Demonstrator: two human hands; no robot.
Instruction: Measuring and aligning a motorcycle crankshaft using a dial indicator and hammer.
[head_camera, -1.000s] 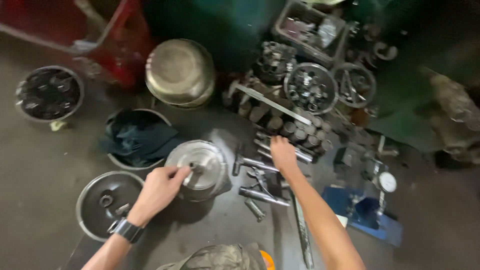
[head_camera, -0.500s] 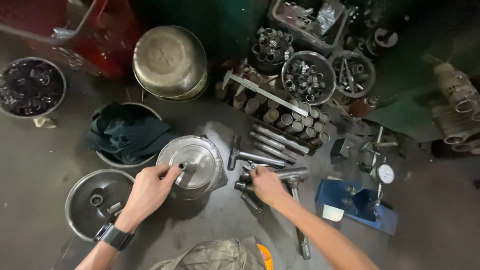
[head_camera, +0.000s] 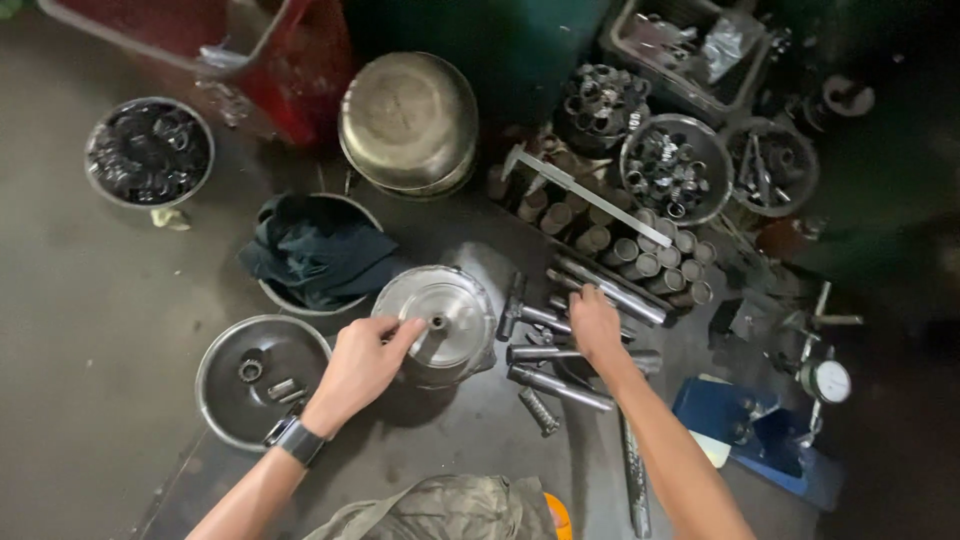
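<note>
Resting my left hand (head_camera: 362, 362) on the upturned steel bowl (head_camera: 438, 322) in the middle of the floor (head_camera: 70, 300), I have its fingers curled loosely over the rim, touching the metal, not gripping it. My right hand (head_camera: 594, 325) has come back: a second ago it was stretched out to the row of short tubes (head_camera: 610, 238) beyond the bowl, and now it lies palm down on the loose steel rods (head_camera: 560, 352) just right of the bowl. Whether its fingers close on a rod I cannot tell, since the palm hides them. That puts both hands near the bowl, with the rods under my right.

Counting outward from the bowl: one shallow pan (head_camera: 262, 378) at its left holding three small parts, one bowl with a dark cloth (head_camera: 318, 252) just behind, one big steel basin (head_camera: 408, 122) further back, one pan of dark rings (head_camera: 150, 152) far left. Right of the bowl I count about seven rods, and beyond them one dial gauge (head_camera: 828, 380) beside a blue block (head_camera: 740, 420).
</note>
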